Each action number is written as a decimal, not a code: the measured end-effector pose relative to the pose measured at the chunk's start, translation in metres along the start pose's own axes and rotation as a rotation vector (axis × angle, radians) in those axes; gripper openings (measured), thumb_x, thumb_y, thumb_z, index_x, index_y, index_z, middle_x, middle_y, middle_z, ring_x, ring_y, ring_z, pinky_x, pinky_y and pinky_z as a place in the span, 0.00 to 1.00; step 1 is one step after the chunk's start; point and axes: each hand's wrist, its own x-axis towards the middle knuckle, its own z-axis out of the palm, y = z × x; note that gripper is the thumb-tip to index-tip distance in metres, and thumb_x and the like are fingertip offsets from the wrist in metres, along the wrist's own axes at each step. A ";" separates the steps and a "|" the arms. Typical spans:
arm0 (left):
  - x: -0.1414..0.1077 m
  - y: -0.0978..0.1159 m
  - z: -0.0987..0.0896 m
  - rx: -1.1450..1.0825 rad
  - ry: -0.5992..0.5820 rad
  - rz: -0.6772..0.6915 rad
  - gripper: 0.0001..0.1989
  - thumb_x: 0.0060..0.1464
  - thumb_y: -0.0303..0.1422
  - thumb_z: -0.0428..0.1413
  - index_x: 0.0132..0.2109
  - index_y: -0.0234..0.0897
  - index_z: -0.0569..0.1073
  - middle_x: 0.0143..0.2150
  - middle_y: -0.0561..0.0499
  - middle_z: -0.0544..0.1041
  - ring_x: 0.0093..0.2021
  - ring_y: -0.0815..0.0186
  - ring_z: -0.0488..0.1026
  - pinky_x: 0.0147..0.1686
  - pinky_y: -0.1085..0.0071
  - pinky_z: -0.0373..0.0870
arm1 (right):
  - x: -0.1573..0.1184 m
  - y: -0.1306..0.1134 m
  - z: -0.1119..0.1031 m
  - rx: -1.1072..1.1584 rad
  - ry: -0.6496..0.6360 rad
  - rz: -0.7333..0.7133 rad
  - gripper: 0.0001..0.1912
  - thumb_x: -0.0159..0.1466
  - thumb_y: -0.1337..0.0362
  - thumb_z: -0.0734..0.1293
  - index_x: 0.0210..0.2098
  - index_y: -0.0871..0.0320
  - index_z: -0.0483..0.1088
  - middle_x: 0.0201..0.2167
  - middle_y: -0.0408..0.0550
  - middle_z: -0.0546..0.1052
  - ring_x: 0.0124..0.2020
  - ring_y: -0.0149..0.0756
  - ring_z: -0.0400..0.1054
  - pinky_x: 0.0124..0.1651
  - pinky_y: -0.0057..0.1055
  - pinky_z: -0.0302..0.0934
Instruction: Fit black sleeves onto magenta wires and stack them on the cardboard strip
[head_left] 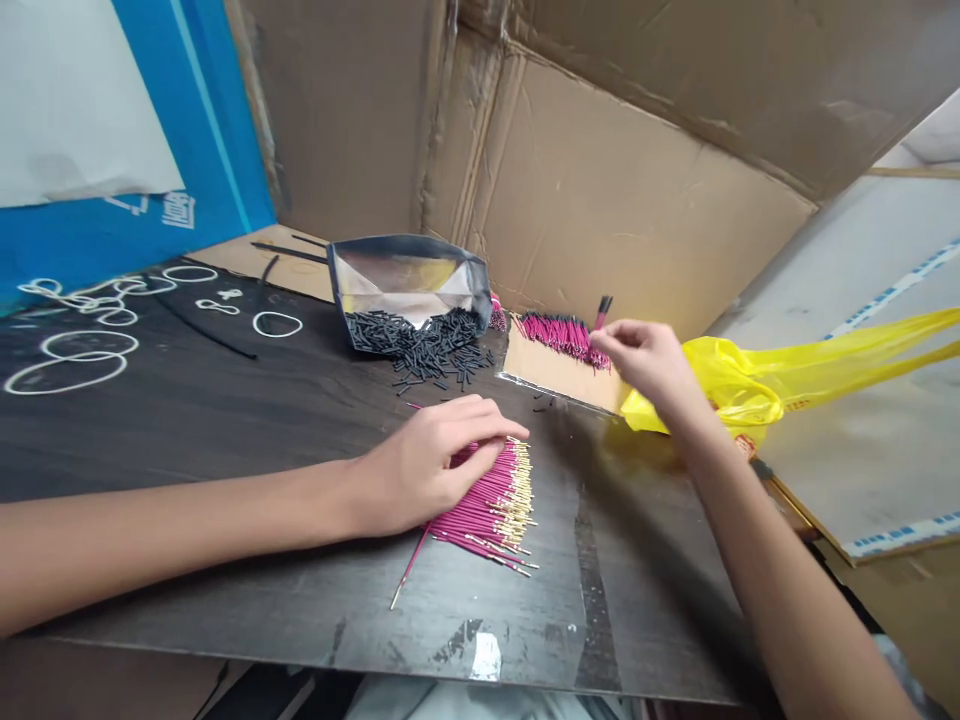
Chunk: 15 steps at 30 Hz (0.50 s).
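A pile of magenta wires with gold-coloured metal ends [487, 505] lies on the dark table. My left hand [442, 460] rests over the pile's upper left part, thumb and fingers drawn together near the wire ends; what lies between them is too small to make out. Farther back, my right hand [645, 355] pinches a few magenta wires with black tips [602, 312], held upright. They are above the right end of a row of similar black-tipped wires [559, 335] on a cardboard piece [551, 373]. Short black tubes [424, 345] spill from an open pouch [409, 275].
White rubber bands [82, 360] and a thin black strip [206, 330] lie at the table's left. A yellow plastic bag [727, 375] is beside my right forearm. Cardboard walls [637, 190] stand behind the table [300, 600], whose front edge crosses the bottom.
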 end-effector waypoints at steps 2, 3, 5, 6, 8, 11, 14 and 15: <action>-0.002 -0.004 0.001 0.095 -0.035 0.074 0.15 0.65 0.25 0.48 0.52 0.33 0.76 0.40 0.47 0.76 0.42 0.64 0.70 0.45 0.66 0.67 | 0.043 0.010 -0.010 -0.241 0.006 0.132 0.16 0.66 0.54 0.65 0.35 0.61 0.76 0.27 0.48 0.74 0.26 0.32 0.63 0.29 0.30 0.56; -0.004 -0.006 0.001 0.145 -0.054 0.103 0.14 0.64 0.24 0.48 0.52 0.33 0.76 0.40 0.47 0.76 0.42 0.63 0.69 0.45 0.65 0.67 | 0.063 0.016 -0.012 -0.289 0.007 0.170 0.14 0.64 0.56 0.67 0.33 0.63 0.76 0.26 0.50 0.74 0.26 0.33 0.64 0.30 0.31 0.56; -0.006 -0.010 0.000 0.225 -0.091 0.143 0.14 0.63 0.23 0.48 0.51 0.33 0.76 0.40 0.47 0.76 0.41 0.62 0.68 0.44 0.65 0.66 | 0.099 0.028 -0.008 -0.373 -0.019 0.252 0.11 0.62 0.61 0.70 0.31 0.65 0.75 0.27 0.53 0.75 0.26 0.34 0.66 0.31 0.32 0.59; -0.007 -0.012 0.000 0.251 -0.101 0.154 0.14 0.63 0.23 0.48 0.50 0.33 0.76 0.40 0.47 0.76 0.41 0.62 0.68 0.43 0.64 0.66 | 0.113 0.034 -0.004 -0.406 -0.051 0.289 0.10 0.61 0.62 0.71 0.31 0.66 0.75 0.27 0.54 0.75 0.26 0.35 0.67 0.31 0.33 0.60; -0.009 -0.015 -0.001 0.276 -0.105 0.161 0.14 0.63 0.24 0.48 0.50 0.33 0.75 0.39 0.46 0.75 0.40 0.62 0.68 0.43 0.64 0.66 | 0.135 0.045 0.006 -0.469 -0.110 0.356 0.09 0.61 0.64 0.71 0.32 0.67 0.75 0.27 0.54 0.76 0.27 0.36 0.69 0.33 0.34 0.63; -0.011 -0.018 -0.001 0.279 -0.088 0.162 0.14 0.63 0.24 0.48 0.49 0.33 0.75 0.38 0.46 0.75 0.39 0.62 0.67 0.43 0.64 0.66 | 0.155 0.062 0.018 -0.552 -0.190 0.420 0.08 0.63 0.64 0.71 0.35 0.66 0.74 0.29 0.50 0.77 0.30 0.34 0.71 0.36 0.33 0.67; -0.012 -0.020 0.001 0.282 -0.089 0.187 0.13 0.63 0.24 0.48 0.48 0.32 0.75 0.38 0.46 0.75 0.39 0.61 0.67 0.43 0.63 0.65 | 0.162 0.075 0.023 -0.612 -0.224 0.424 0.10 0.65 0.62 0.70 0.36 0.64 0.73 0.31 0.47 0.77 0.33 0.33 0.73 0.39 0.33 0.69; -0.012 -0.021 0.002 0.286 -0.093 0.192 0.12 0.62 0.24 0.48 0.48 0.32 0.75 0.38 0.46 0.75 0.39 0.61 0.67 0.43 0.63 0.65 | 0.163 0.078 0.024 -0.625 -0.221 0.411 0.11 0.66 0.61 0.70 0.37 0.64 0.73 0.32 0.47 0.77 0.33 0.32 0.73 0.39 0.33 0.69</action>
